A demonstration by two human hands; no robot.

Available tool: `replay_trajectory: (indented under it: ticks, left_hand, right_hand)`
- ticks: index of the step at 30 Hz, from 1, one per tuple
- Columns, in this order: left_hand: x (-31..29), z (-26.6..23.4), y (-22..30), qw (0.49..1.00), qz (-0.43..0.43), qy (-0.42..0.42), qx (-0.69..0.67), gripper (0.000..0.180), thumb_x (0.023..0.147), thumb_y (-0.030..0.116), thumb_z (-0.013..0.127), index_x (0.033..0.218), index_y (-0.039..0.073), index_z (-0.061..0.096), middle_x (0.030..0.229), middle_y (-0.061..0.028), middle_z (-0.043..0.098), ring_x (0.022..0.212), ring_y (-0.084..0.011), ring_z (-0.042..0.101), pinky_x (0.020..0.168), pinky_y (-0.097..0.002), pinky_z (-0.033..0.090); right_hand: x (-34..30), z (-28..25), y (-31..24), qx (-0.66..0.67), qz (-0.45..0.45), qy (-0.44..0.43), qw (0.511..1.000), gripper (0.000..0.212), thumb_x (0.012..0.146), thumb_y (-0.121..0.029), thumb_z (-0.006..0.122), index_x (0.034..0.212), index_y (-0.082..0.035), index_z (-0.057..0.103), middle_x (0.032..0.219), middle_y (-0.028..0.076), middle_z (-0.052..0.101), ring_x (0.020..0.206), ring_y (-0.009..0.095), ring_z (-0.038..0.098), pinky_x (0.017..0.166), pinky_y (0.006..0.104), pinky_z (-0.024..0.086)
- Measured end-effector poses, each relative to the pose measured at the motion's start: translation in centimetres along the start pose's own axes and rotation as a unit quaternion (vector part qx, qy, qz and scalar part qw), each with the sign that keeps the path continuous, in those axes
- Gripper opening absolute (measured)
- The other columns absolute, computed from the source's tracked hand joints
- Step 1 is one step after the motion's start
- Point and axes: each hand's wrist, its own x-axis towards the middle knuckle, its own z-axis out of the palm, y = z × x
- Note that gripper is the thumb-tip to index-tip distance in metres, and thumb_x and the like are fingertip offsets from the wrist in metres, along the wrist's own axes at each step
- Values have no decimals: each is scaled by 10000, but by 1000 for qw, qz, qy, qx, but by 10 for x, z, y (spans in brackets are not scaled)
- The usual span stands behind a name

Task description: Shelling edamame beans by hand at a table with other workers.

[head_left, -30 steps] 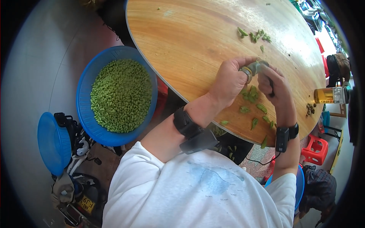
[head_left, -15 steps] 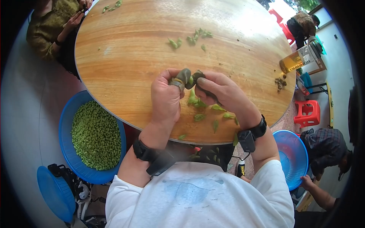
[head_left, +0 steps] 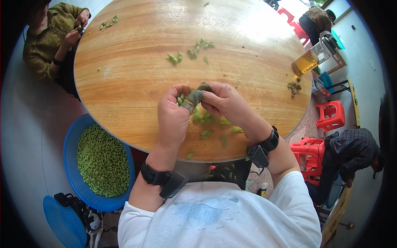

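Observation:
My left hand [head_left: 171,118] is curled closed around several shelled green soybeans [head_left: 180,99]. Its thumb wears a grey-green cover [head_left: 195,97] with a band round its base. Against that thumb, my right hand [head_left: 229,103] pinches with its fingertips; a dark cover [head_left: 204,87] shows on a finger there. What the right fingers hold is hidden. Just beneath both hands, green soybean pods [head_left: 202,118] and loose leaf-like pieces lie on the round wooden table [head_left: 128,78]. Farther off on the tabletop is another small group of pods [head_left: 197,48].
Left of the table stands a blue basin [head_left: 68,157] full of shelled beans, near another blue basin [head_left: 62,223]. A jug of amber liquid [head_left: 308,62] and small brown lumps [head_left: 294,87] sit at right. Red stools [head_left: 331,115] and several people surround the table.
Both hands have drawn together, and beans now show in my left hand. The view has shifted slightly. At right, the person has bent lower and the blue basin has moved from beside my arm, uncovering red stools.

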Motion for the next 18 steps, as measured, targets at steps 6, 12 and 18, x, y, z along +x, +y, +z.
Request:
replay_trajectory:
  ticks: [6, 12, 18]
  left_hand:
    - [3, -8, 3, 999, -23, 46, -11, 194, 850, -37, 461, 980, 10, 597, 841, -36, 594, 679, -59, 526, 540, -158, 405]
    - [-4, 2, -1, 989, -67, -93, 95, 362, 728, -141, 382, 922, -1, 654, 864, -40, 610, 723, -89, 546, 624, -175, 416]
    - [-5, -3, 0, 989, -84, -97, 72, 396, 748, -151, 383, 1044, -18, 612, 891, -27, 578, 660, -55, 501, 536, -147, 372]
  right_hand:
    - [35, -21, -16, -137, 7, -14, 990, 307, 880, -266, 520, 755, 5, 592, 564, 58, 525, 481, 132, 479, 463, 280, 373]
    - [131, -12, 2, -508, -212, 102, 829, 256, 839, -238, 531, 773, 9, 555, 731, 230, 612, 719, 401, 607, 646, 456, 481]
    - [121, -14, 12, -532, -155, 108, 826, 175, 826, -163, 521, 799, 8, 539, 682, 215, 612, 682, 383, 620, 572, 462, 463]
